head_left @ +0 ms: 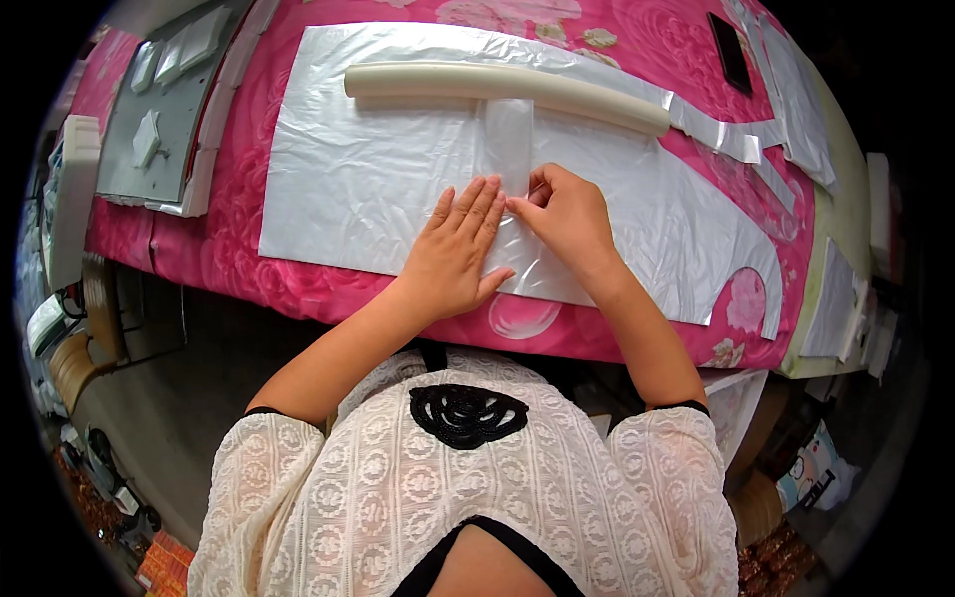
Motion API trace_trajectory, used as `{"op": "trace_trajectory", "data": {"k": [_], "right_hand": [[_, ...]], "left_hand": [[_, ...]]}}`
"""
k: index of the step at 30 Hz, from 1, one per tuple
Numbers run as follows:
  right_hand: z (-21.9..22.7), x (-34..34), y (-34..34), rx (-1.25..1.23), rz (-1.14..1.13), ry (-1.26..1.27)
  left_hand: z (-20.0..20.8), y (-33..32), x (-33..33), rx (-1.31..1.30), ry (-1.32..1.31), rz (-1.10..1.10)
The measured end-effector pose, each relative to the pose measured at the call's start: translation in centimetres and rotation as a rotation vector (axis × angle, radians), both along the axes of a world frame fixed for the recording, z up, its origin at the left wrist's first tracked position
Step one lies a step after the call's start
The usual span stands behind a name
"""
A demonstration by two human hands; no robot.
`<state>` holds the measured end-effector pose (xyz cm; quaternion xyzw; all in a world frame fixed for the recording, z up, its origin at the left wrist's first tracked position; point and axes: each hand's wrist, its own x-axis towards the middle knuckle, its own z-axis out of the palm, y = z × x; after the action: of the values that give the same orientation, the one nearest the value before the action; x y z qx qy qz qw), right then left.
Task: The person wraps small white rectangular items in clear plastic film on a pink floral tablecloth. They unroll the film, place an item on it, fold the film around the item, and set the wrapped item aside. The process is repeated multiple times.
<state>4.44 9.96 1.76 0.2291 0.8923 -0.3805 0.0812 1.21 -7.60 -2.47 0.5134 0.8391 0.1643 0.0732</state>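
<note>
A large silvery-white plastic sheet (348, 189) lies spread on the table, cut in a curve at its right end. Across its middle runs a narrow translucent plastic strip (509, 139), its far end close to the pale roll. My left hand (453, 254) rests flat on the sheet with its fingers stretched out, their tips beside the strip's near end. On the strip's right side, my right hand (575, 214) has thumb and fingertips pinched together at its near end. A long cream-coloured roll (497, 82) lies across the far part of the sheet, above both hands.
A pink floral cloth (224, 244) covers the table. At the left sits a grey board (149, 119) with small white packets on it. A black phone (730, 53) lies at the far right, near silvery plastic strips (721, 131). A wooden chair (90, 328) stands left of the table.
</note>
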Motion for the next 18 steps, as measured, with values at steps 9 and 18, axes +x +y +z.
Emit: {"op": "trace_trajectory", "data": {"k": [9,18], "right_hand": [[-3.7,-0.2,3.1,0.4,0.626,0.674],[-2.5,-1.2,4.0,0.187,0.609,0.567]], "left_hand": [[0.3,0.1,-1.7,0.165,-0.073,-0.017],[-0.6,0.4,-3.9,0.435,0.093,-0.061]]}}
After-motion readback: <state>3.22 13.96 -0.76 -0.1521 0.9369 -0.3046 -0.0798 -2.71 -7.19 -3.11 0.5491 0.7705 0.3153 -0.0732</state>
